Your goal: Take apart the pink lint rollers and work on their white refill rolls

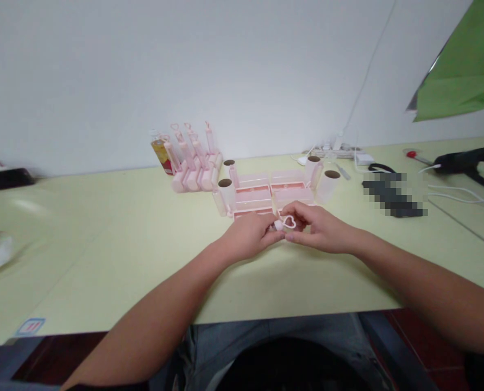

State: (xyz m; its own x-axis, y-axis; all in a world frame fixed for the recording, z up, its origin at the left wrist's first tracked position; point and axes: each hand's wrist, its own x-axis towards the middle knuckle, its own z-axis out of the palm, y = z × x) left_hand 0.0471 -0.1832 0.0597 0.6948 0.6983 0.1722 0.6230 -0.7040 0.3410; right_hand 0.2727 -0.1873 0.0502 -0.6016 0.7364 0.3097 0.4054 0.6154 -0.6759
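Note:
Near the table's front middle, my left hand (250, 234) pinches a small pale-pink cap (279, 224) topped by a heart-shaped loop (290, 221). My right hand (319, 228) curls around the loop from the other side, thumb below and fingers above, seemingly touching the same piece. Whatever extends under the left fingers is hidden. Just beyond both hands lie several pink, box-shaped plastic parts (253, 203) with open tops. Upright pale tubes with brown round tops (225, 183) stand at their left, with similar tubes (332, 175) at the right.
Back left, a row of pink pieces (196, 176) carries upright heart-topped sticks, beside a yellow-labelled bottle (160, 152). To the right lie a blurred-out dark object (394, 196), white cables (453, 188) and a black tool (470, 162). A phone (8, 178) rests far left.

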